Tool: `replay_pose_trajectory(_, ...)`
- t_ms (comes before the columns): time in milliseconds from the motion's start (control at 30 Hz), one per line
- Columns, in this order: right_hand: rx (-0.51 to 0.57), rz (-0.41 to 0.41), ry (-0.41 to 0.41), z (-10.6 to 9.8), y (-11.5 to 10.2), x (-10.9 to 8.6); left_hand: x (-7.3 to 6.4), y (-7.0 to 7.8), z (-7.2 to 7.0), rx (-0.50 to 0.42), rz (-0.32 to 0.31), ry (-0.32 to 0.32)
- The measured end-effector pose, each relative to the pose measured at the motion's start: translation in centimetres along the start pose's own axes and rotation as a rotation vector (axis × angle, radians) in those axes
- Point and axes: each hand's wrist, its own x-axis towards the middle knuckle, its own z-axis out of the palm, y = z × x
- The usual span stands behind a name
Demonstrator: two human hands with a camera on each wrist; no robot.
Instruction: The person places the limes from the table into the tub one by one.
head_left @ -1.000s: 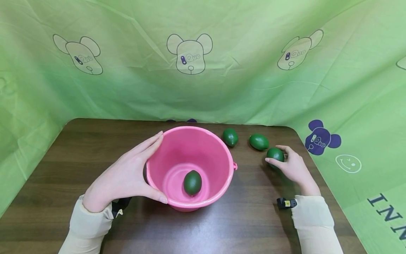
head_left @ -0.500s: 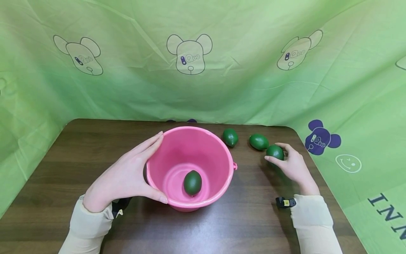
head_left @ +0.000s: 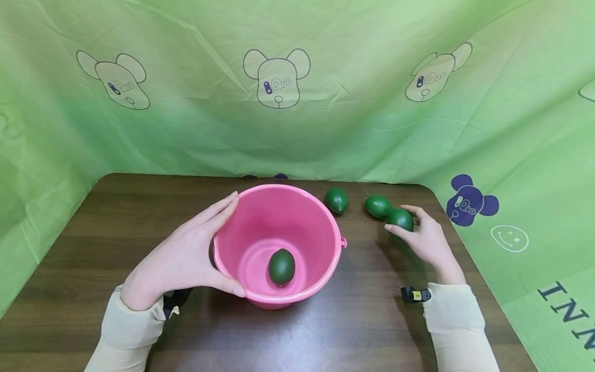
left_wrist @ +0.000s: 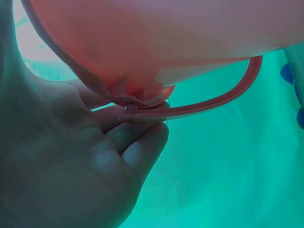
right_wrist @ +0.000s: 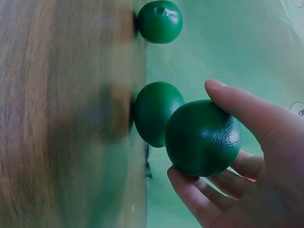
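Two cream sleeves lie nearest, the left sleeve and the right sleeve, above a brown table. A black strap shows beside the right one.

The left hand grips the pink bucket at its side, thumb on the near rim and fingers at the far left of it. The bucket stands upright on the table, its mouth up. The handle shows in the left wrist view, low on the outside, its hinged end against the fingers. Inside, on the bucket floor, lies a dark lime.

Well to the right of the bucket, the right hand pinches a round lime between thumb and fingers, off the table. It overlaps an oval lime just behind; whether they touch I cannot tell. Apart from these, near the bucket's far right rim, lies a third green lime.

Beyond the table edge hangs a green cloth with outlined bear heads.
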Motion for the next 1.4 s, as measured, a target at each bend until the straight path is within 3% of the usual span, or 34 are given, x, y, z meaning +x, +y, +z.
replay_pose_trajectory(733,0.075,-0.052,0.039,0.3,-1.9,0.2,-0.1,0.0,0.1,0.016,0.003,-0.006)
replay_pose_trajectory(1400,0.128,-0.131,0.073,0.6,-5.0,0.7,0.0,-0.2,0.1,0.022,0.039,0.003)
